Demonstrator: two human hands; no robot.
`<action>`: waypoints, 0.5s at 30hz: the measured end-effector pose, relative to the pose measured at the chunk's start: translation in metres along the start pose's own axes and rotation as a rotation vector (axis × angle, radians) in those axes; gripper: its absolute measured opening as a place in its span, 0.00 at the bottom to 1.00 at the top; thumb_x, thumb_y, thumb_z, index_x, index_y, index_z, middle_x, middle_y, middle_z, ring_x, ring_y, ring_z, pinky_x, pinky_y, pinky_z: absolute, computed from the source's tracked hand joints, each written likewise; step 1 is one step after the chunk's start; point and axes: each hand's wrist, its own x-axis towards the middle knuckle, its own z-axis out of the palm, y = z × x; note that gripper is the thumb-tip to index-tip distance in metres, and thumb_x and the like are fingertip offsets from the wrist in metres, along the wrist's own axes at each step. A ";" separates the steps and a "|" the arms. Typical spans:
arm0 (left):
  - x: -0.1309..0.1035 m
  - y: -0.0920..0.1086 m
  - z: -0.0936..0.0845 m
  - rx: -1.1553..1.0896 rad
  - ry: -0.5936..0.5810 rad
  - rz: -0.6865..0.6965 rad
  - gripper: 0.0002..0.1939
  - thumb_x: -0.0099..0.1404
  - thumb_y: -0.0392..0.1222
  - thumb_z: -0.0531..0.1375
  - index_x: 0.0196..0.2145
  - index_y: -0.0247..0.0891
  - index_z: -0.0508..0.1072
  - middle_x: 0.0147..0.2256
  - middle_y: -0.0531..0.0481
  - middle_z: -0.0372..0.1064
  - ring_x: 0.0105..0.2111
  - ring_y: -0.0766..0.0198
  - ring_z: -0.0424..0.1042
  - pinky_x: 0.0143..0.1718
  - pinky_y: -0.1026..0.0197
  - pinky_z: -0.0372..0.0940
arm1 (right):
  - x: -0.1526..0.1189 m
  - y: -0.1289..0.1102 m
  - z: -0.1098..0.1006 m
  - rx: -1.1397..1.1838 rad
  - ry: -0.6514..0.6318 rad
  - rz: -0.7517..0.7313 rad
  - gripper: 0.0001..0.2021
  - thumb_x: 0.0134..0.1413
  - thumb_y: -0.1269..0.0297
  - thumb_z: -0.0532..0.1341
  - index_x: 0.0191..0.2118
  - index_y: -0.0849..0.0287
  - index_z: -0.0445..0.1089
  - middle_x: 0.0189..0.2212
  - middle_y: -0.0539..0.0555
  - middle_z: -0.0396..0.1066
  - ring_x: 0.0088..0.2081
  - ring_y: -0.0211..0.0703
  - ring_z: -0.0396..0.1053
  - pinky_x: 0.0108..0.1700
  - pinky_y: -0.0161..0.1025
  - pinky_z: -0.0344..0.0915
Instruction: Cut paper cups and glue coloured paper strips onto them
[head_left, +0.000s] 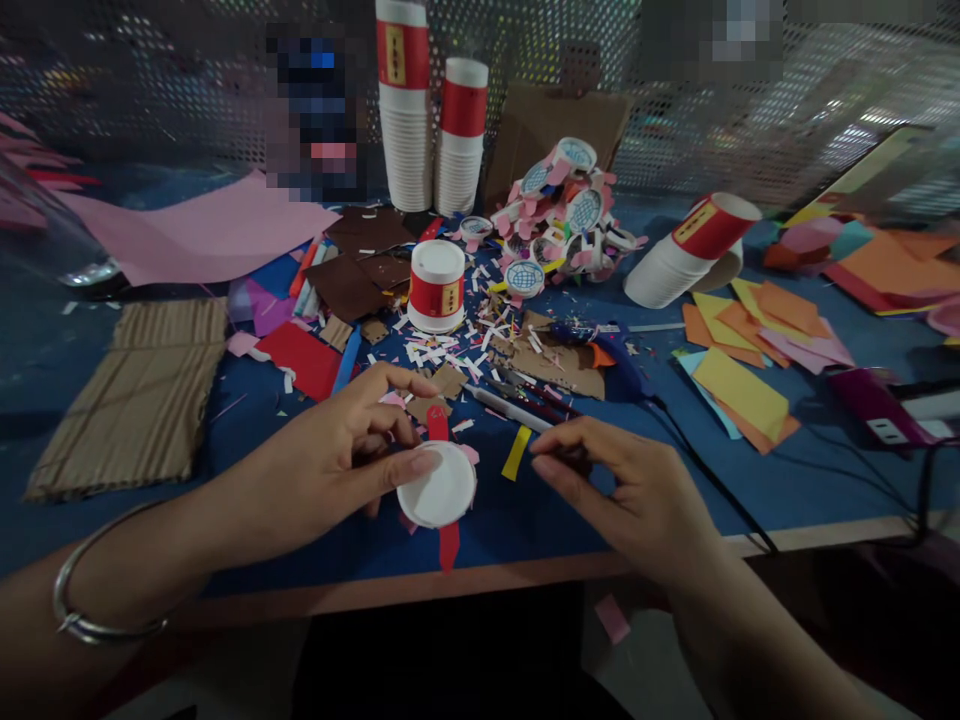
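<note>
My left hand has its thumb on a white round cup base near the table's front edge, with the other fingers curled along its far left side. A red paper strip sticks out from under the base at front and back, and bits of pink paper show round its rim. My right hand hovers to the right, thumb and forefinger drawn together; anything between them is hidden. Just left of its fingertips lies a short yellow paper strip. A white pen-like stick lies behind them.
Paper scraps surround an upturned red-and-white cup. Tall cup stacks and a heap of decorated cup bases stand behind. A blue glue gun with its cord lies right, corrugated cardboard left, and coloured paper far right.
</note>
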 end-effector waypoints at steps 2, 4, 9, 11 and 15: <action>0.001 0.002 0.003 -0.038 0.044 0.021 0.29 0.71 0.56 0.65 0.61 0.46 0.58 0.35 0.55 0.73 0.28 0.66 0.74 0.21 0.70 0.69 | 0.002 -0.006 0.007 0.103 -0.020 0.041 0.07 0.69 0.58 0.63 0.46 0.53 0.76 0.35 0.51 0.80 0.34 0.39 0.77 0.36 0.35 0.71; 0.000 0.004 0.007 -0.039 0.080 0.052 0.28 0.71 0.55 0.66 0.60 0.45 0.59 0.36 0.55 0.74 0.28 0.66 0.75 0.21 0.70 0.69 | 0.004 -0.010 0.013 0.188 -0.055 0.079 0.09 0.69 0.57 0.64 0.49 0.53 0.77 0.37 0.51 0.81 0.35 0.38 0.77 0.37 0.34 0.71; -0.005 0.004 0.016 0.101 0.220 0.271 0.16 0.72 0.51 0.65 0.50 0.42 0.68 0.47 0.48 0.76 0.29 0.70 0.76 0.27 0.68 0.73 | 0.007 -0.017 0.018 0.420 -0.154 0.114 0.11 0.67 0.56 0.66 0.50 0.53 0.77 0.42 0.50 0.80 0.41 0.38 0.77 0.43 0.33 0.72; -0.006 0.000 0.017 0.225 0.253 0.379 0.10 0.73 0.47 0.64 0.46 0.41 0.71 0.52 0.46 0.74 0.34 0.68 0.79 0.34 0.66 0.76 | 0.007 -0.018 0.019 0.475 -0.190 0.147 0.10 0.66 0.55 0.67 0.48 0.53 0.77 0.40 0.50 0.80 0.39 0.38 0.77 0.42 0.34 0.72; -0.006 -0.009 0.018 0.387 0.331 0.473 0.07 0.74 0.45 0.63 0.45 0.41 0.71 0.50 0.47 0.75 0.38 0.67 0.80 0.35 0.66 0.75 | 0.006 -0.021 0.023 0.468 -0.214 0.188 0.09 0.63 0.56 0.68 0.42 0.55 0.76 0.36 0.50 0.78 0.36 0.39 0.74 0.38 0.34 0.69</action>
